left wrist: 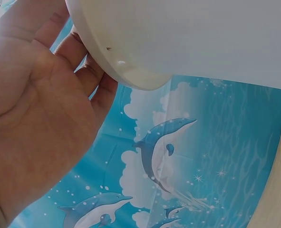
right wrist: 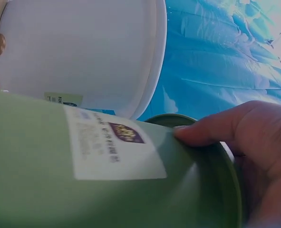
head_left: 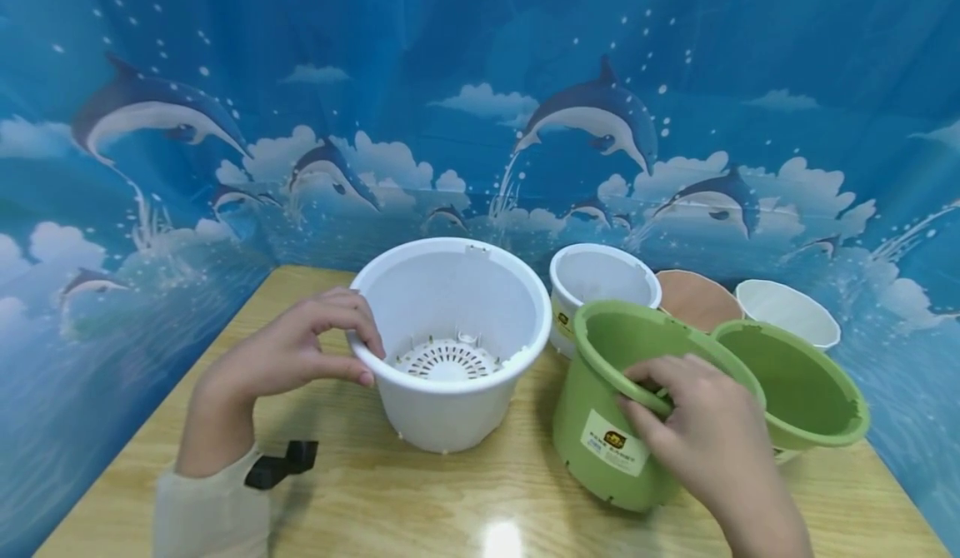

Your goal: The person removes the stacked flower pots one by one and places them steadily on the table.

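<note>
A large white plastic pot with a perforated bottom stands upright on the wooden table. My left hand grips its left rim, fingers curled over the edge and thumb outside. The left wrist view shows my palm under the white pot's rim. To the right, a green pot with a white label leans toward me. My right hand holds its near rim, fingers inside and thumb outside. Up close in the right wrist view, my thumb lies on the green pot.
A second green pot lies tilted at the right. Behind stand a smaller white pot, a tan pot and a low white pot. A dolphin-print blue cloth closes off the back and sides.
</note>
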`<state>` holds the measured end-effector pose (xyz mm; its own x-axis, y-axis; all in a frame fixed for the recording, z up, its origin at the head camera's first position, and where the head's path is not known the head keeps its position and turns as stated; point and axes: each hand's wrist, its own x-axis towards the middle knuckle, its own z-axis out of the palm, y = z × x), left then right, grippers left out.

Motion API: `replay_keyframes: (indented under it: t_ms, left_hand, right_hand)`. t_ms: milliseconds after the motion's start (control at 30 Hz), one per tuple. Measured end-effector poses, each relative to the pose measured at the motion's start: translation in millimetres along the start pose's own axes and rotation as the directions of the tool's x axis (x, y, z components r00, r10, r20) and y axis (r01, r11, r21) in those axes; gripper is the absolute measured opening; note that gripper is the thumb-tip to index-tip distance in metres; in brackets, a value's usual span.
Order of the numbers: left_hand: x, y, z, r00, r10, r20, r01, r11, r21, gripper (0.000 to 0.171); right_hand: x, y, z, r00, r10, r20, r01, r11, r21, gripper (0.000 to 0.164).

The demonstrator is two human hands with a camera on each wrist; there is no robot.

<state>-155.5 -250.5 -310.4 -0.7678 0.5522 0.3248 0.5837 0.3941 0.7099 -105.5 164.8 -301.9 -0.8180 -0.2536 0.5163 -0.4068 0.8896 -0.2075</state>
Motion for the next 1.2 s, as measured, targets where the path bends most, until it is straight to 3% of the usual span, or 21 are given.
replay_keyframes:
  t_ms: [200, 567, 667, 900, 1200]
  left_hand:
    - [-0.2, 0.2, -0.4, 1.000, -0.009, 0.010, 0.009, 1.000, 0.000, 0.022]
    - [2.3, 0.5, 0.8, 1.000, -0.001, 0.012, 0.001, 1.000, 0.007, 0.022]
    - [3.3, 0.4, 1.5, 1.000, -0.001, 0.013, 0.001, 1.000, 0.013, 0.022]
    - [4.8, -0.4, 3.1, 1.000, -0.004, -0.002, 0.004, 1.000, 0.027, 0.022]
    - [14.2, -2.5, 14.0, 0.998, 0.051, -0.039, -0.048, 0.996, 0.076, 0.025]
  right_hand:
    - [-1.1, -2.1, -0.6, 0.979, 0.043, 0.201, -0.049, 0.998, 0.026, 0.029]
    - [-0.9, -0.7, 4.0, 0.912, -0.025, 0.410, 0.017, 1.000, 0.022, 0.039]
    - [-2.3, -0.7, 5.1, 0.896, -0.033, 0.442, 0.030, 0.999, 0.013, 0.040]
    - [-2.7, 3.0, 5.5, 0.896, -0.051, 0.440, 0.055, 0.998, 0.003, 0.043]
    - [-3.5, 5.9, 5.5, 0.882, -0.012, 0.471, 0.027, 0.999, -0.026, 0.038]
